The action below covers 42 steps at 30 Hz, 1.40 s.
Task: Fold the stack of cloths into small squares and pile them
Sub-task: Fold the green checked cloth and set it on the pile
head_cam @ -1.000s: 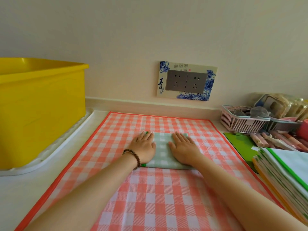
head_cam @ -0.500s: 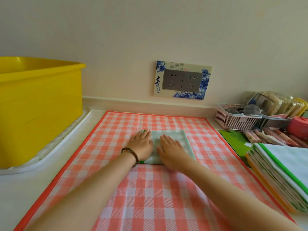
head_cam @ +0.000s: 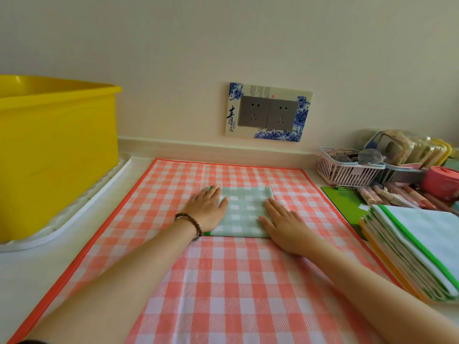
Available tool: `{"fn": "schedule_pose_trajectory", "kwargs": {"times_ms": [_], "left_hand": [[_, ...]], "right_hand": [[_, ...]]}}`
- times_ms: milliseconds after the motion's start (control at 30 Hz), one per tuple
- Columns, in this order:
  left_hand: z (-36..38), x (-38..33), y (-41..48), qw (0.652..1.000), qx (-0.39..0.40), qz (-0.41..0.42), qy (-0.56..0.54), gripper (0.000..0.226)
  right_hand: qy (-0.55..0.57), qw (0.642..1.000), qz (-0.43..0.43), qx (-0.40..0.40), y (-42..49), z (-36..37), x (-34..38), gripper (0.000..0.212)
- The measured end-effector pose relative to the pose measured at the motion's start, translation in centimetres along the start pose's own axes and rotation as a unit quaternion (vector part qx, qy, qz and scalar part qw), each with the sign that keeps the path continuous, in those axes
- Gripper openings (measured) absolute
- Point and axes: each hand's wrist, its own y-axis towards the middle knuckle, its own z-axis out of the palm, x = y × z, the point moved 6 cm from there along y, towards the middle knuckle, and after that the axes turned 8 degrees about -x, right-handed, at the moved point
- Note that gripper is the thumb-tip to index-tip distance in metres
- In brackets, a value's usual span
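On the near part of a pale counter (head_cam: 29, 269), a large orange-and-white checked cloth (head_cam: 223, 289) is lying spread flat, and a person is reaching forward across it with both bare arms. Further in, the left hand (head_cam: 207, 211) and the right hand (head_cam: 283, 225) are both pressing down with flat, straight fingers, gripping nothing, on the left and right edges of a small folded green-and-white checked cloth (head_cam: 244, 212) sitting at the middle of the orange one. That one piece is looking nearly finished. No pile of finished squares is showing, and a thick stack of flat cloths (head_cam: 419, 234) with green and orange edging is waiting at the right, so most of the work seems to be lying ahead. Bare checked fabric is ringing the hands on every side. A tall yellow plastic tub (head_cam: 54, 150) is standing well apart at the left, and a pink slatted plastic basket (head_cam: 347, 171) is crowding the far right corner.
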Motion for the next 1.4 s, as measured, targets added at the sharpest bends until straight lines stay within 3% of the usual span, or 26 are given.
{"fn": "schedule_pose_trajectory", "kwargs": {"times_ms": [67,133,233,333,533,733,800,900,967,1100,1267,1400], "left_hand": [[0.1,0.1,0.1,1.0,-0.001,-0.002,-0.005,0.061],[0.1,0.1,0.1,1.0,-0.004,-0.002,-0.011,0.062],[0.1,0.0,0.1,1.0,-0.008,-0.001,-0.02,0.063],[0.2,0.1,0.2,1.0,-0.008,0.006,-0.013,0.061],[0.3,0.2,0.4,1.0,-0.01,0.01,-0.015,0.059],[-0.9,-0.3,-0.4,0.991,-0.038,0.016,-0.124,0.06],[-2.3,-0.7,-1.0,0.971,-0.079,0.006,-0.225,0.063],[-4.2,-1.3,-1.0,0.91,-0.096,-0.054,-0.399,0.067],[-4.7,-2.3,-0.9,0.87,-0.038,-0.081,-0.486,0.081],[-5.4,-6.3,-1.2,0.76,0.094,-0.082,-0.638,0.05],[-8.0,-13.1,-1.5,0.715,0.076,-0.051,-0.693,0.014],[-7.8,-18.8,-1.8,0.701,0.101,-0.021,-0.706,0.019]], "right_hand": [[0.043,0.999,0.012,0.004,-0.1,-0.6,-0.3,0.061],[0.158,0.986,0.054,-0.003,0.1,-1.7,-0.5,0.055],[0.352,0.925,0.14,-0.022,1.0,-3.6,-1.2,0.056],[0.464,0.856,0.226,0.034,1.6,-4.3,-1.3,0.055],[0.504,0.799,0.311,0.102,2.2,-3.7,-1.2,0.037],[0.528,0.801,0.27,0.079,2.4,-3.3,0.2,0.032],[0.536,0.808,0.24,0.047,2.5,-4.0,0.4,0.036],[0.556,0.808,0.194,0.001,2.1,-6.3,-0.3,0.041],[0.567,0.806,0.171,-0.025,1.2,-8.7,-1.2,0.041],[0.565,0.811,0.137,-0.069,-1.9,-14.1,-4.3,0.039],[0.526,0.831,0.152,-0.102,-6.7,-18.9,-10.1,0.034],[0.495,0.837,0.192,-0.134,-10.3,-21.0,-15.1,0.032]]}}
